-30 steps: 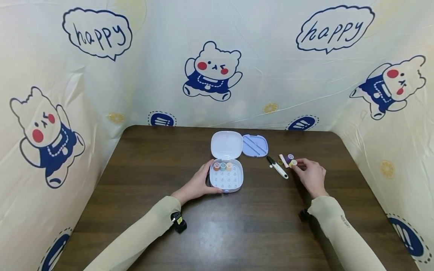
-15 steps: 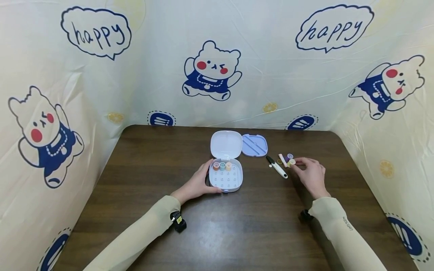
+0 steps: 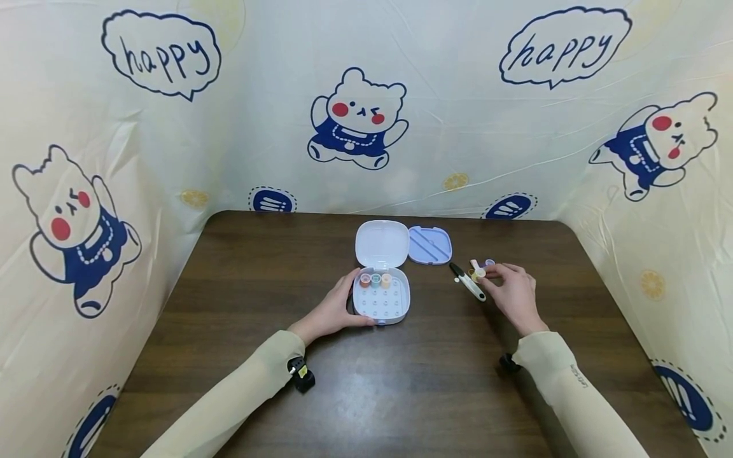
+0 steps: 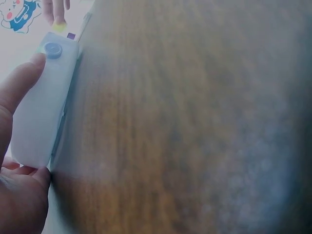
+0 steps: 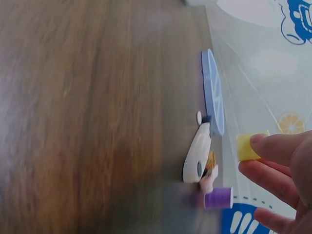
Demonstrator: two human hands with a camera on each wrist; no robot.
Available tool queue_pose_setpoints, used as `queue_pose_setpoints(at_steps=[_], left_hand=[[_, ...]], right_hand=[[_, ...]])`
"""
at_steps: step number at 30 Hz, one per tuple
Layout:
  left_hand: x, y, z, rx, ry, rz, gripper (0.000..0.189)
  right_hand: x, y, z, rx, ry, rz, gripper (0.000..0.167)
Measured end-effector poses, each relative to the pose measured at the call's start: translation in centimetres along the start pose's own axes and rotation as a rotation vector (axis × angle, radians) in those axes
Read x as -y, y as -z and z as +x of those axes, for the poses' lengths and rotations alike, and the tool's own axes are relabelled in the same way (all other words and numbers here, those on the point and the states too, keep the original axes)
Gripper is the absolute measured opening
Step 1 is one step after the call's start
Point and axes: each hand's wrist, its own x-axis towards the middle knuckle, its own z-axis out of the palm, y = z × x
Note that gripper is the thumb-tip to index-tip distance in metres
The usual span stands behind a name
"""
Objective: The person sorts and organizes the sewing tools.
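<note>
My left hand (image 3: pixel 329 312) grips the left side of an open white sewing box (image 3: pixel 382 244), thumb along its front near the latch. Three thread spools, orange-brown (image 3: pixel 365 280), teal (image 3: pixel 375 280) and peach (image 3: pixel 386 280), stand in the back row of its pegged base. Right of the box, my right hand (image 3: pixel 512 296) pinches a yellow thread spool (image 5: pixel 246 147) between thumb and fingers, raised off the table. Below it lie a purple thread spool (image 5: pixel 219 198), a small pale pink piece (image 5: pixel 208 180) and white thread snips (image 3: pixel 471 286) with a dark tip.
A periwinkle inner tray (image 3: pixel 431 246) lies right of the box lid. A small white round bit (image 5: pixel 199 117) and a yellowish ring (image 5: pixel 211 160) lie near the snips. Printed cloth (image 3: pixel 355 184) hangs behind the brown table (image 3: pixel 252 267).
My right hand has lifted the yellow spool from beside the purple one and moved slightly left toward the box. My left hand stays on the box.
</note>
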Motion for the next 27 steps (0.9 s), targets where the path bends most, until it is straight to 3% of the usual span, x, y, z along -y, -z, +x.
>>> queue_pose_setpoints(at_steps=[27], left_hand=[[-0.1,0.1,-0.1,0.001,0.006,-0.006,0.126]], right_hand=[[4.5,-2.2,1.2,0.080,0.101,0.019,0.021]])
